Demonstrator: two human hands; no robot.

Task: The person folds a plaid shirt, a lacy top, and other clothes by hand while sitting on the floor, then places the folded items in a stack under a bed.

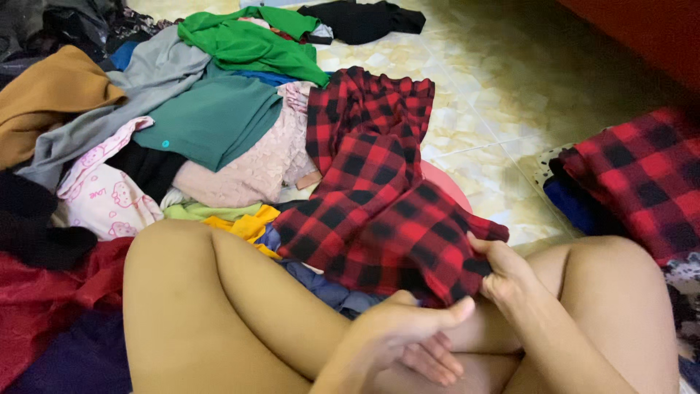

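A: Which hand has the red-and-black plaid garment [372, 197]?

B: The right hand [503, 271]. Its fingers are pinched shut on the near right corner of the cloth, thumb on top, just above the person's right knee [620, 292].

A: And the left hand [397, 339]?

B: It lies low between the crossed legs, fingers loosely curled with the thumb stretched out toward the plaid hem. It sits just below the cloth's near edge; I cannot tell whether it grips anything or only touches the fabric.

A: Where does the garment lie?

B: Spread on the tiled floor [503, 95] in front of the person, running from the hands away toward the clothes heap. Its near end drapes over the lap, and its far end is bunched and rumpled. A pink round thing [453, 188] peeks out from under its right edge; too little shows to name it.

A: What is around it?

B: To the left is a pile of clothes: a pale pink lace piece [255, 164] touching the plaid, a teal shirt [211, 117] over that, a bright green top [248, 40], a grey garment [138, 87], a mustard one [47, 91], and a white cloth with pink cartoon print [106, 193]. Yellow fabric [248, 222] lies by the left knee [182, 292]. At the far right is a folded stack topped by another red plaid cloth [645, 175], well apart from the held one
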